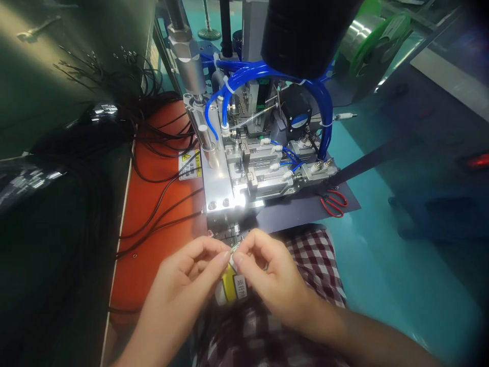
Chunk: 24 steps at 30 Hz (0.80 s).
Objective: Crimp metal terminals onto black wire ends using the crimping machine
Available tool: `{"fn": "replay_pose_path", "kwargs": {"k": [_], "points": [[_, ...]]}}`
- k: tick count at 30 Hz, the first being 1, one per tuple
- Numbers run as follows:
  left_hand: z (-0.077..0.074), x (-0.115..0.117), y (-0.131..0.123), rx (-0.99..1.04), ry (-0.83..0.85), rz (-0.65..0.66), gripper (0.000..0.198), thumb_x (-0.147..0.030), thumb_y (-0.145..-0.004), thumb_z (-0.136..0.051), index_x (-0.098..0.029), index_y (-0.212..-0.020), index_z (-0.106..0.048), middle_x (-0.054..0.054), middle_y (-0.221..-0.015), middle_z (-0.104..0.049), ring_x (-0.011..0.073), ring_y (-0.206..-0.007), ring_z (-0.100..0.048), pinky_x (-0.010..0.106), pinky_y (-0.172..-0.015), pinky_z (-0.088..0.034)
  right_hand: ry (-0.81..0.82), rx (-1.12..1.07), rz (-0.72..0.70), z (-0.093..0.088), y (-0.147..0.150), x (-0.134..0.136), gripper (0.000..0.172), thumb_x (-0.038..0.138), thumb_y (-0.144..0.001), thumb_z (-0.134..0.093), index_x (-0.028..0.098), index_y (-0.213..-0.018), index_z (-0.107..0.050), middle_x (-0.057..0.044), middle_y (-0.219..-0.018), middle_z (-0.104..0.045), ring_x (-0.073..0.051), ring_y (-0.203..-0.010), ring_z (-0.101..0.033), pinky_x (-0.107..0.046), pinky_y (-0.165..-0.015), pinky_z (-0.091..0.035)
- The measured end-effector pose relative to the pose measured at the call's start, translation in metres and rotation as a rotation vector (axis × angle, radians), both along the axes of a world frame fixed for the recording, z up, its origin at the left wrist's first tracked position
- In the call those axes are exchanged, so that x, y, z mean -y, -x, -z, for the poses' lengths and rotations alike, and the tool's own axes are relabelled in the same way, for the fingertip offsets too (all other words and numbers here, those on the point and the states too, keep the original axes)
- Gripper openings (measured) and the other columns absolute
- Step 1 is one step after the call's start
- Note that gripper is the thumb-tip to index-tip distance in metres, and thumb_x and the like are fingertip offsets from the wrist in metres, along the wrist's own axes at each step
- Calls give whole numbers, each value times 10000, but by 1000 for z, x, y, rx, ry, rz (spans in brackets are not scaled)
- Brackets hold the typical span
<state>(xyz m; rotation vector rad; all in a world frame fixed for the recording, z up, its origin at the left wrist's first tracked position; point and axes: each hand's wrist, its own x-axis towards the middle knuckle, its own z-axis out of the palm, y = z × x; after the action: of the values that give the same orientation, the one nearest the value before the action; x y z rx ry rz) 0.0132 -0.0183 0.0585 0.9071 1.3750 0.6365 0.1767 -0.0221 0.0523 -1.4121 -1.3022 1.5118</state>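
Note:
My left hand [194, 267] and my right hand [263, 270] meet at the near end of the machine, thumbs and forefingers pinched together. Between the fingertips show a few thin, pale wires [235, 248]; most of their length is hidden by the fingers. Just beyond the hands sits the machine's small metal fixture [229, 232]. Below them is a yellow and white label [229, 285] with printed characters, partly covered by my right hand.
Black cables [153, 224] lie across the orange surface [153, 285] on the left. The metal machine [263, 168] with blue air hoses [324, 107] stands ahead. Red-handled pliers [334, 204] lie at its right. A green-rimmed wire spool [378, 41] hangs upper right.

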Motion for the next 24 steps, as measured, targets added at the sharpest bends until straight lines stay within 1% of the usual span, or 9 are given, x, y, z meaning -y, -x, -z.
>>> {"fn": "replay_pose_path", "kwargs": {"k": [3, 6, 10, 13, 16, 21, 24], "points": [[4, 0, 0, 72, 79, -64, 399, -558, -718, -763, -173, -760, -668, -45, -571, -472, 68, -511, -346, 184, -468, -276, 30, -45, -15, 3, -1, -1, 154, 241, -877, -597, 188, -742, -545, 55, -612, -513, -91, -564, -466, -218, -522, -368], [6, -3, 1, 192, 185, -131, 416, -550, -689, -788, -172, -686, -617, -82, -476, -366, 55, -469, -264, 195, -469, -261, 64, -129, -33, 7, -4, -7, 129, 256, -883, -616, 178, -785, -587, 38, -661, -577, -90, -585, -500, -219, -558, -411], [4, -7, 4, 291, 262, -135, 395, -492, -696, -799, -174, -646, -569, -86, -443, -365, 44, -438, -237, 201, -460, -242, 30, -133, 12, 9, -8, -16, 124, 271, -895, -619, 175, -816, -620, 32, -679, -605, -81, -561, -491, -214, -539, -409], [4, -9, 5, 292, 264, -118, 409, -496, -687, -806, -171, -632, -563, -87, -440, -363, 37, -426, -223, 201, -448, -219, 26, -140, 23, 9, -4, -20, 97, 258, -857, -649, 170, -817, -650, 19, -686, -619, -97, -589, -523, -218, -542, -424], [4, -9, 4, 253, 246, -125, 428, -519, -667, -816, -171, -632, -570, -90, -434, -352, 36, -426, -227, 197, -453, -235, 50, -172, 45, 7, 2, -22, 87, 246, -806, -681, 162, -790, -661, 4, -693, -636, -111, -620, -549, -221, -551, -445], [3, -6, 3, 195, 199, -130, 455, -563, -639, -825, -175, -657, -588, -86, -451, -371, 46, -444, -260, 194, -468, -262, 165, -243, 67, 5, 4, -23, 83, 223, -754, -695, 156, -737, -648, 14, -655, -611, -89, -556, -502, -190, -471, -407], [4, -4, 2, 167, 178, -130, 460, -583, -644, -816, -178, -680, -602, -87, -467, -365, 54, -458, -274, 197, -472, -278, 183, -266, 72, 4, 3, -22, 101, 242, -752, -710, 161, -734, -652, 15, -641, -614, -88, -540, -503, -188, -457, -406]]}}
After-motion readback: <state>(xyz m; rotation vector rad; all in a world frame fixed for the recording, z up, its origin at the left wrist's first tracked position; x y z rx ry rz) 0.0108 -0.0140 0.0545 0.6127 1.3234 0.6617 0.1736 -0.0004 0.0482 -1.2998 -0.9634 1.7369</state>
